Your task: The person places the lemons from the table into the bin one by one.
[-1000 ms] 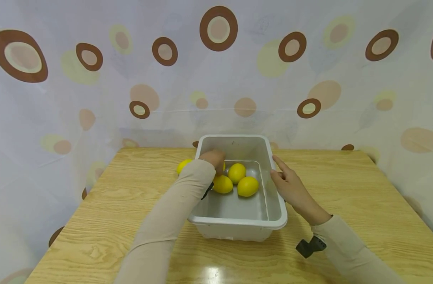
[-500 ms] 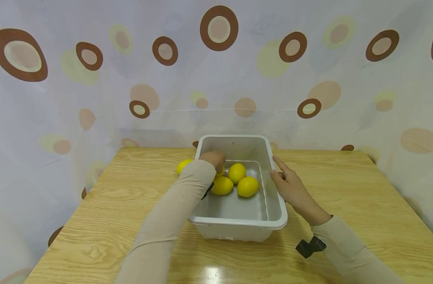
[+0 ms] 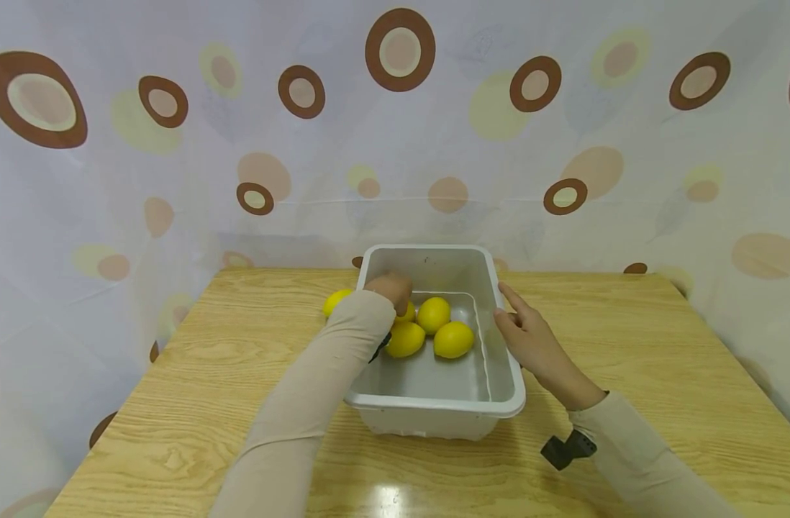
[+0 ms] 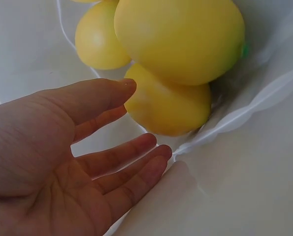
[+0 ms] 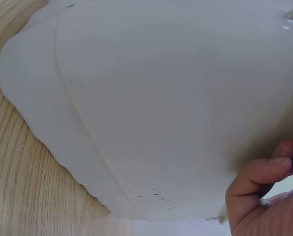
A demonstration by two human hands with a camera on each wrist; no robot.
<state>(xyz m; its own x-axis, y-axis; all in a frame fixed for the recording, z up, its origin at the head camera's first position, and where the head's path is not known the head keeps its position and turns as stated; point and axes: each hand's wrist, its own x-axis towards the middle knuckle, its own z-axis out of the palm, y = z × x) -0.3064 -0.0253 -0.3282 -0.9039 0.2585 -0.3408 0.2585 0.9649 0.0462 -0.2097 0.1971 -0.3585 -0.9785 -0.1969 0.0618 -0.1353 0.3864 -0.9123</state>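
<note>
A grey plastic tub (image 3: 434, 406) stands on the table with several lemons inside. My left hand (image 3: 390, 289) reaches into its left side, partly hidden behind its sleeve in the head view. In the left wrist view this hand (image 4: 82, 152) has its fingers apart and extended, the thumb tip right at the edge of a lemon (image 4: 171, 105). A larger-looking lemon (image 4: 180, 39) and another lemon (image 4: 99, 37) lie beyond. My right hand (image 3: 537, 345) holds the tub's right rim, index finger and thumb at the edge, with curled fingers (image 5: 259, 177) against the outer wall below.
One lemon (image 3: 336, 302) lies on the wooden table (image 3: 194, 374), outside the tub to its left. A patterned curtain (image 3: 395, 158) hangs behind the table. A black wrist device (image 3: 566, 450) is strapped at the right sleeve.
Slightly more of the lemon beneath my left hand shows now, while that hand has barely shifted. My right hand stays at the rim and the tub keeps its place.
</note>
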